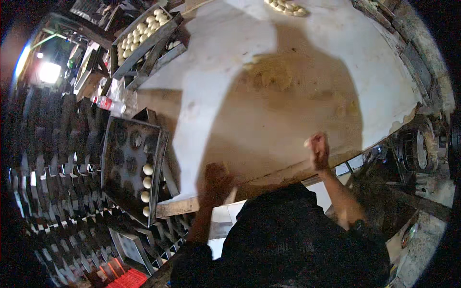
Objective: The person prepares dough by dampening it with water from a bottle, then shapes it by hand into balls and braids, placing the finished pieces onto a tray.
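Observation:
My left hand (217, 181) is at the near edge of the worktable, in deep shadow. Its fingers are too dark to make out. Closest to it on the left is a dark metal tray (154, 192) with round hollows, where a few pale dough balls (147, 183) sit in a row along the right side. Over the table's front right part, my right hand (318, 150) is raised with its fingers curled in. A small pale spot shows at its fingertips; whether that is dough or a fingertip is unclear.
The pale worktable (201, 62) carries a yellowish smear (271, 72) in the middle. More dough pieces (286, 6) lie at its far edge. A box of dough balls (141, 34) stands far left, near a clear plastic bottle (109, 103). Stacked dark trays (53, 144) line the left.

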Demonstrator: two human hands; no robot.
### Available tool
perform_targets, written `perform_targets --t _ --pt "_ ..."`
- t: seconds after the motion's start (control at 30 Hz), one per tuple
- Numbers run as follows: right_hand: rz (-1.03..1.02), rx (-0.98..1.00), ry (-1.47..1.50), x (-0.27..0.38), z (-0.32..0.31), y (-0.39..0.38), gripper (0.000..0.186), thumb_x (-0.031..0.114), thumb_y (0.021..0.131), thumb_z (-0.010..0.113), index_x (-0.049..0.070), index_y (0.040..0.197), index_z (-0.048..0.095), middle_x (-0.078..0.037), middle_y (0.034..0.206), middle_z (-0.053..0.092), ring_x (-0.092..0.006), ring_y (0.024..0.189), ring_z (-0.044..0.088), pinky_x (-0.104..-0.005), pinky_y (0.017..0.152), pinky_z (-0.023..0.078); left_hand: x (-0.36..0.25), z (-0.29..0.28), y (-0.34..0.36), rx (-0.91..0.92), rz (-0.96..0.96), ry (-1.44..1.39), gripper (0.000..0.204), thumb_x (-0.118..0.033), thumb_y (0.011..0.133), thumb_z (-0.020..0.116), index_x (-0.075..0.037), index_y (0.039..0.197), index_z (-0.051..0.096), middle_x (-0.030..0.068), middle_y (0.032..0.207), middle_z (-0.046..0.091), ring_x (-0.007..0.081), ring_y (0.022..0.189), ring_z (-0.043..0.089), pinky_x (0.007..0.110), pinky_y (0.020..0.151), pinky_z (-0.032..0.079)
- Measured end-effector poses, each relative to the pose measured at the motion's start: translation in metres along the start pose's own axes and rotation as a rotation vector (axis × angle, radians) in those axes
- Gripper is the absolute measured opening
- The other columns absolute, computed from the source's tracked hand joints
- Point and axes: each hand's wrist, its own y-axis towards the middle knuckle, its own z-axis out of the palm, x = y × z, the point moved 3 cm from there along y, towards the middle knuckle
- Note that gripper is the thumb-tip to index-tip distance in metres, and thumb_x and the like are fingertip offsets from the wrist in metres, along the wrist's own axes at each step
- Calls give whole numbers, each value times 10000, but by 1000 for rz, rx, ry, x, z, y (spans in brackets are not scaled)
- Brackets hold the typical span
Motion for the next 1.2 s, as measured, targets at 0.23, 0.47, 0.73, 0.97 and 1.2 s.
perform_targets --t 0.23,0.47,0.73,0.97,1.2 --pt "-671 514 -461 4 68 108 249 276 764 562 57 819 457 -155 809 431 -334 746 427 -475 751 327 59 -34 119 -466 -360 -324 527 -430 636 783 -89 964 551 101 919 567 320 960 523 501 903 358" --pt "-806 747 -298 13 71 36 122 81 724 582 30 787 491 -191 816 524 -335 861 506 -513 854 390 -35 4 80 -122 -424 -302 374 -297 876 546 -37 1141 504 208 1176 521 375 1160 455 491 1018 312" --pt "-585 518 -446 6 119 118 182 76 709 593 16 847 491 -206 885 485 -386 874 473 -513 858 379 42 -35 150 -614 -585 -399 259 -271 748 706 -67 871 606 96 911 620 318 919 531 406 831 416" --pt "206 884 8 -32 58 96 114 196 822 575 91 783 555 -164 818 563 -342 821 554 -485 915 388 22 45 38 -182 -495 -25 243 -181 816 564 -72 1030 603 123 1257 528 331 1194 451 458 1039 337" --pt "-296 188 -262 -2 144 143 128 152 886 503 27 860 486 -158 845 481 -331 823 465 -436 794 356 75 -47 129 -643 -587 -519 147 -201 783 614 -67 843 601 98 944 612 326 925 543 418 875 403"
